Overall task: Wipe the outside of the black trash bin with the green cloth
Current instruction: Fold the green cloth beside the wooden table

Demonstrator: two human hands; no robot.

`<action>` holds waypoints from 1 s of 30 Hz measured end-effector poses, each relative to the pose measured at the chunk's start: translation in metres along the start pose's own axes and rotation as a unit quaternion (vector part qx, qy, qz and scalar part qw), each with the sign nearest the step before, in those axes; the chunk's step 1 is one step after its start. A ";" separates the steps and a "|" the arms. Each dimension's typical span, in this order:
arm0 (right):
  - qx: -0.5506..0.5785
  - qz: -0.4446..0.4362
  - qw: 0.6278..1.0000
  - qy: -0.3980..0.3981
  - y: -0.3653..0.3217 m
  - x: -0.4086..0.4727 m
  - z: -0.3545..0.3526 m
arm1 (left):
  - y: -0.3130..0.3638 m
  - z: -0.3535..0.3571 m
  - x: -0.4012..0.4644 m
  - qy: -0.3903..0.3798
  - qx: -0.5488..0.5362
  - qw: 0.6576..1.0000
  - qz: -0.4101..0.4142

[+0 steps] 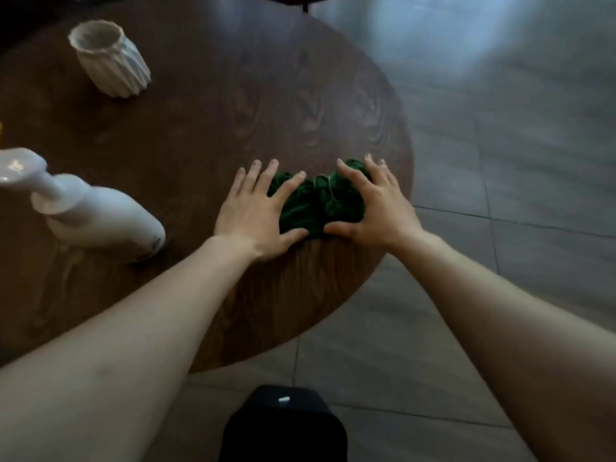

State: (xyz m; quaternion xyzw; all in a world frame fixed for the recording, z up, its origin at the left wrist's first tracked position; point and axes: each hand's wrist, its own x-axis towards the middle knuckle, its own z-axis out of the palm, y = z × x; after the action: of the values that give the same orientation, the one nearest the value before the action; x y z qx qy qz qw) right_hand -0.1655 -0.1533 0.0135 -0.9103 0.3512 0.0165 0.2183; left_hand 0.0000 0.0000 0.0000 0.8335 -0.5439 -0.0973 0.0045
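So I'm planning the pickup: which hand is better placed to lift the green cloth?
Probably the right hand: it lies over more of the green cloth. The left hand only touches its edge.

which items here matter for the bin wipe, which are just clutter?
Job:
- green cloth, bunched on the table, left hand and right hand pressing on it
- black trash bin, on the floor by the table

Clutter:
- ribbed white vase
- white bottle-shaped vase
- round wooden table
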 end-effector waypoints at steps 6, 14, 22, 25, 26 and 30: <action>-0.001 -0.025 1.000 -0.018 0.002 0.009 0.021 | -0.006 0.015 0.007 -0.007 -0.034 0.999 -0.007; -0.048 -0.035 0.998 0.021 -0.005 0.012 0.020 | -0.002 0.010 0.012 0.012 -0.070 0.997 -0.041; -0.065 -0.064 0.995 0.041 -0.011 -0.023 0.024 | 0.002 0.010 -0.018 0.054 -0.086 0.995 -0.008; -0.085 -0.063 0.993 0.053 -0.022 -0.047 0.030 | 0.007 0.008 -0.039 0.069 -0.085 0.994 0.009; -0.086 -0.062 0.993 0.051 -0.025 -0.056 0.032 | 0.009 0.007 -0.047 0.072 -0.085 0.994 0.013; -0.068 -0.060 0.995 0.034 -0.040 -0.094 0.036 | 0.018 0.000 -0.085 0.062 -0.080 0.995 0.023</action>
State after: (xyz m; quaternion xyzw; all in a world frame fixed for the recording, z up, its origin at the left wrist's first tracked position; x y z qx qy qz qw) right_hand -0.2060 -0.0531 0.0133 -0.9424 0.3015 -0.0034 0.1450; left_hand -0.0497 0.0694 0.0149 0.8222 -0.5520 -0.0885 0.1071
